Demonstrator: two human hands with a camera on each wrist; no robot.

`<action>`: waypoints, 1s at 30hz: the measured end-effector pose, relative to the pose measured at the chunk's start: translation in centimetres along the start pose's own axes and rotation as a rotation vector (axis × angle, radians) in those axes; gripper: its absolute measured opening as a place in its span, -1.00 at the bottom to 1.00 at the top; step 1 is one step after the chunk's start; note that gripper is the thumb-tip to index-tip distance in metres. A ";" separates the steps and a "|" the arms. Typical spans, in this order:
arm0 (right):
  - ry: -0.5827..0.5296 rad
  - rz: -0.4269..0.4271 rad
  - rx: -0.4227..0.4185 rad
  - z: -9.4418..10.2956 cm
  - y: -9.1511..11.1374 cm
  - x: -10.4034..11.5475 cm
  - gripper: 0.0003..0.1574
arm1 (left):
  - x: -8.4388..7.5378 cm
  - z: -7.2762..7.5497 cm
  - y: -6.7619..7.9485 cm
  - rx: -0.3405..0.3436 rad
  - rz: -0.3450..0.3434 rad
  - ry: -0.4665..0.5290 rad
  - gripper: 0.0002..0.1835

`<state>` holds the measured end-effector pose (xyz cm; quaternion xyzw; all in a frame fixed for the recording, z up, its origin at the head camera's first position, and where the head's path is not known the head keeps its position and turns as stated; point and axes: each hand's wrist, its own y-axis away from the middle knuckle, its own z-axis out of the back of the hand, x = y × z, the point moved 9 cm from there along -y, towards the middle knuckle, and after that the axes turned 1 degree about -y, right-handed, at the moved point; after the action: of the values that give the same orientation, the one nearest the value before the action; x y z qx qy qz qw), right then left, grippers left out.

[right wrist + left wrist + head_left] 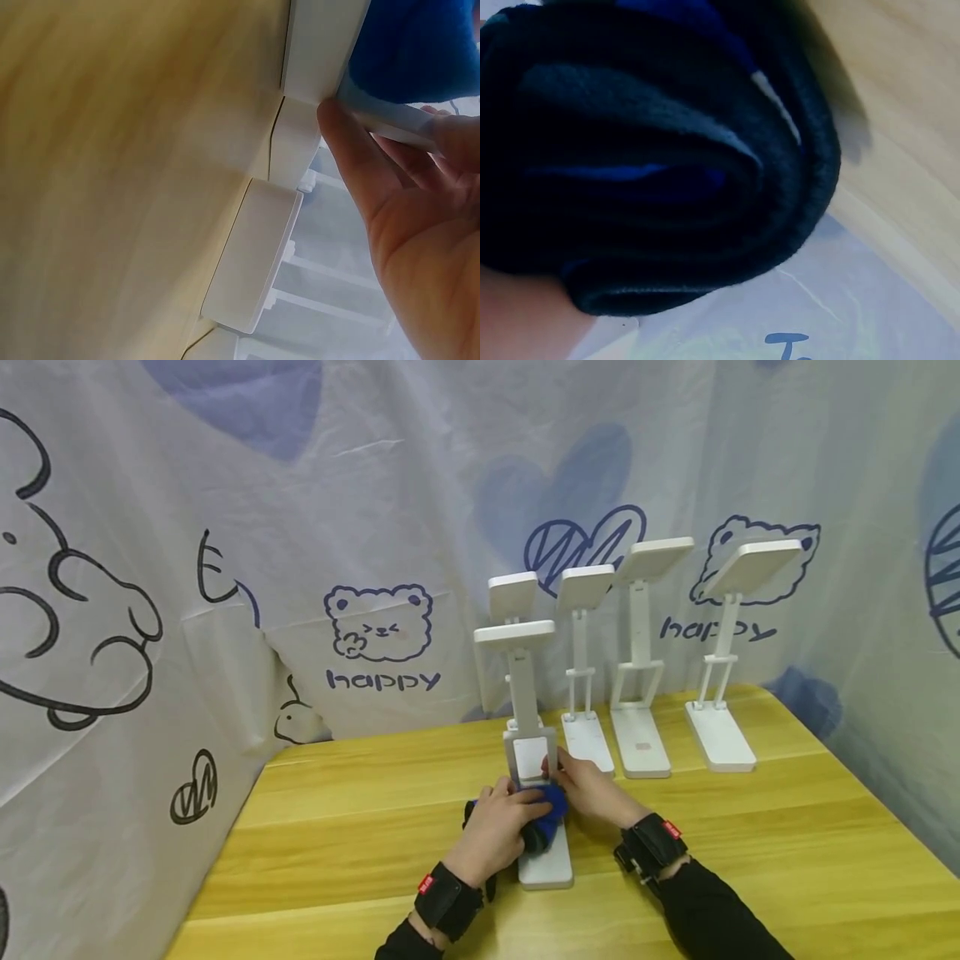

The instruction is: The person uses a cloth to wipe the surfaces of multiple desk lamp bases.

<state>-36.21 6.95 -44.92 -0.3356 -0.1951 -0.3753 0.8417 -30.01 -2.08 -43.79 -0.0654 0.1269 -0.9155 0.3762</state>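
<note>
In the head view a white folding stand [545,862] with a long flat base, hinged arms and a tilted rectangular top stands before me. My left hand [498,827] grips a folded blue and dark cloth [553,806] over the stand's base. Close up in the left wrist view, the cloth [780,187] shows thick dark layers with blue between them. My right hand [596,789] pinches the stand's lower arm beside the cloth. From the right wrist, the thumb and fingers of the right hand [427,232] hold the white arm, with blue cloth [416,52] just above.
Several similar white stands, among them one at the far right [722,739] and one beside it [641,743], stand unfolded in a row behind. The wooden tabletop [360,827] meets a patterned cloth backdrop [375,527] at its back and sides.
</note>
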 end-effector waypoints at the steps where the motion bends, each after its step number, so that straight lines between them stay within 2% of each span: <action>1: -0.003 -0.007 0.005 0.0 0.0 0.0 -0.88 | 0.0 0.0 0.0 0.007 -0.006 0.014 -0.45; 6: -0.011 -0.011 0.014 -0.1 0.0 -0.1 -0.88 | -0.6 -0.1 0.4 0.046 -0.046 0.085 -0.41; 11: -0.003 0.022 0.005 -0.1 0.0 0.2 -0.89 | -1.5 0.0 0.7 0.102 -0.095 0.146 -0.34; 16: 0.000 0.019 0.006 -0.1 0.0 0.1 -0.90 | -1.7 0.4 0.9 0.169 -0.113 0.259 -0.37; 24: -0.010 0.003 0.003 0.0 0.0 0.2 -0.90 | -2.2 1.0 1.4 0.254 -0.182 0.420 -0.42; 28: -0.034 -0.002 0.020 -0.1 0.0 0.1 -0.87 | -2.2 1.1 1.8 0.310 -0.196 0.516 -0.41; 30: -0.043 -0.001 0.025 -0.1 0.0 0.2 -0.86 | -1.8 1.0 1.9 0.334 -0.171 0.542 -0.42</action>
<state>-36.09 6.80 -44.92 -0.3330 -0.2182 -0.3659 0.8412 -27.26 -2.28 -43.40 0.2327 0.0645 -0.9360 0.2560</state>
